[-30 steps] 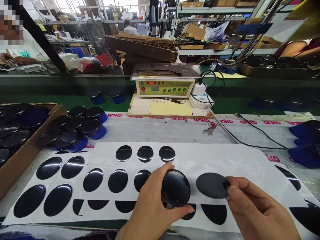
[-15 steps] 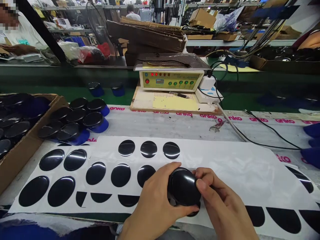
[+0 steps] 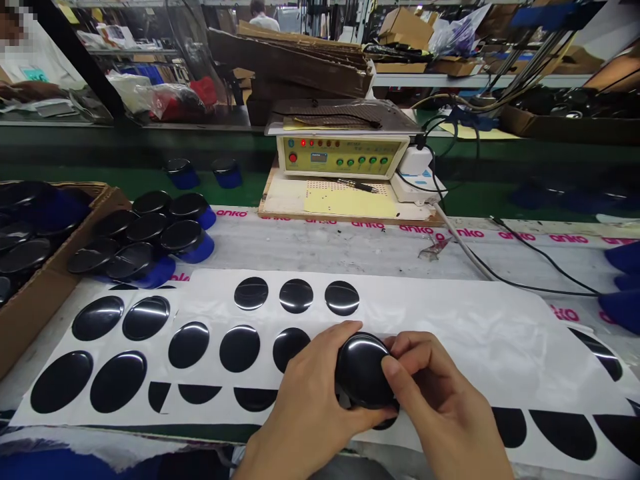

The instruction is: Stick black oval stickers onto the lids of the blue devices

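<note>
My left hand (image 3: 309,399) is wrapped round a round black part (image 3: 364,371) with a glossy, domed top, its fingers along the left side and its thumb below. My right hand (image 3: 434,385) is closed at the right edge of that part, thumb tip on the rim and curled fingers behind it. Whether a thin film lies under the right thumb, I cannot tell. Beneath both hands lies a white sheet (image 3: 440,310) bearing glossy black round stickers (image 3: 240,349), whole discs at the left and cut-off ones along the front edge.
Several black-topped blue round parts (image 3: 185,240) stand at the left beside a cardboard box (image 3: 60,293) filled with more. Behind are a control box (image 3: 345,157) with lit red lamps, a pen (image 3: 357,185) and a cable (image 3: 463,243). Blue parts (image 3: 623,310) sit at the right edge.
My right thumb has slid slightly left, further over the rim of the black part. My left hand keeps its hold. The whole view has shifted a little.
</note>
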{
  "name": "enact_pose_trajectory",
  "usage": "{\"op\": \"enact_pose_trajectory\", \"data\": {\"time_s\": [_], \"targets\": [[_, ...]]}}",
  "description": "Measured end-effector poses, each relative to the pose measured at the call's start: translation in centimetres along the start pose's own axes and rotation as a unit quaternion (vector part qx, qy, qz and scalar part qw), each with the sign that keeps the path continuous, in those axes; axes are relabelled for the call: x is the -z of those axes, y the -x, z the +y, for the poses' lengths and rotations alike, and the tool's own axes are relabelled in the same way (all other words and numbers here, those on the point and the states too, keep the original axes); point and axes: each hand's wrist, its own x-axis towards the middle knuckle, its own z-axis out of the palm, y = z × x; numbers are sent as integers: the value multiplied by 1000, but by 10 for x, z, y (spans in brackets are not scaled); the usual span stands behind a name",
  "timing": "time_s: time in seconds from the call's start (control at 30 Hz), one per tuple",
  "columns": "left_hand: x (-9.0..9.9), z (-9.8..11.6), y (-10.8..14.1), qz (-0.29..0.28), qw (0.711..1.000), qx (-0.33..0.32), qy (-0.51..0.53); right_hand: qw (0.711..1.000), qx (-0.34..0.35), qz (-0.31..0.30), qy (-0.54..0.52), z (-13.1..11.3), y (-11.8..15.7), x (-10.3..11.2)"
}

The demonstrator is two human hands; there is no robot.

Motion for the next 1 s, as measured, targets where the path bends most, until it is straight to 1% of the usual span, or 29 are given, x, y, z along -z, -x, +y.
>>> {"op": "enact_pose_trajectory", "data": {"time_s": [0.17, 0.27, 0.37, 0.47, 0.53, 0.6, 0.67, 0.7, 0.73, 0.77, 0.8, 0.83, 0.87, 0.93, 1.0], "targets": [[1, 2, -1, -4, 1000, -1, -4, 1000, 3, 6, 6, -3, 0, -3], [0, 0, -2, 0, 1000, -14, -9, 1000, 10, 10, 7, -1, 0, -4], [0, -2, -2, 11, 998, -47, -30, 999, 23, 0, 25, -1, 2, -5], [-1, -4, -1, 29, 989, -105, -95, 994, 42, -26, 95, -3, 1, 0], [-1, -4, 2, 39, 971, -162, -171, 982, 59, -44, 176, -5, -5, 9], [-1, -2, 7, 31, 943, -217, -249, 964, 94, -39, 246, -5, -16, 21], [2, 3, 14, 4, 909, -277, -311, 952, 131, -31, 274, -3, -28, 31], [7, 6, 15, -4, 893, -302, -333, 949, 144, -37, 277, -1, -35, 35], [14, 10, 14, -6, 883, -315, -348, 948, 154, -56, 275, 0, -40, 36], [24, 15, 9, -2, 881, -314, -355, 944, 162, -88, 273, 2, -45, 36], [38, 20, -1, 10, 885, -299, -356, 937, 172, -128, 276, 2, -49, 35], [54, 25, -15, 26, 897, -267, -351, 925, 190, -174, 280, 2, -53, 33], [73, 31, -35, 45, 905, -241, -348, 908, 210, -222, 287, 0, -57, 31], [113, 40, -83, 85, 909, -211, -350, 870, 241, -305, 303, -7, -65, 26], [146, 44, -132, 146, 912, -180, -340, 842, 258, -353, 318, -18, -76, 22]]}}
